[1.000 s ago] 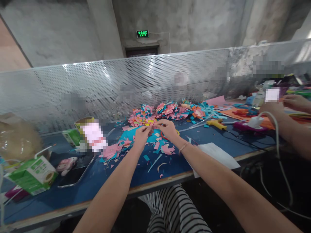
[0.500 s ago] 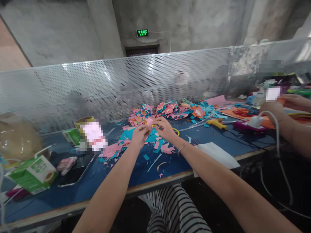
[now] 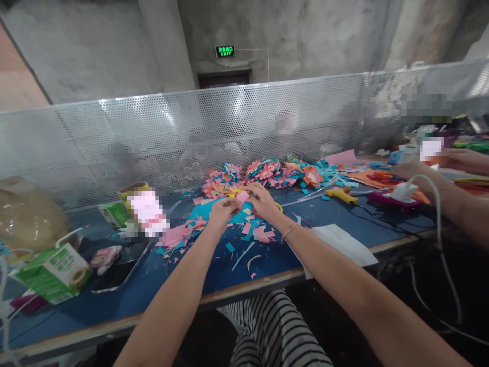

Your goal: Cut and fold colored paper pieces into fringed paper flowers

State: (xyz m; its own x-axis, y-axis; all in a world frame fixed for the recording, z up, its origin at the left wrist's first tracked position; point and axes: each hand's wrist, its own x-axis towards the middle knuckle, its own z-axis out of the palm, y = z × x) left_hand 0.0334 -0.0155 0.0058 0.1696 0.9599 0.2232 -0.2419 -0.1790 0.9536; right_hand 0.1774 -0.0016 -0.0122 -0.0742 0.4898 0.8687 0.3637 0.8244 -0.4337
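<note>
In the head view, the left hand (image 3: 224, 210) and the right hand (image 3: 263, 200) pinch a small pink paper (image 3: 242, 197) between them, above the middle of the tabletop (image 3: 168, 290), the blue sheet (image 3: 204, 211) lying just below. Paper flowers (image 3: 267, 172) line the tabletop's far edge beyond the hands, and pink scraps (image 3: 176, 236) lie nearer its front edge. To the right are the glue gun (image 3: 341, 195) and, at the front edge, the white sheet (image 3: 338, 243); the phone (image 3: 116, 274) and green carton (image 3: 55, 273) sit toward the left front corner.
</note>
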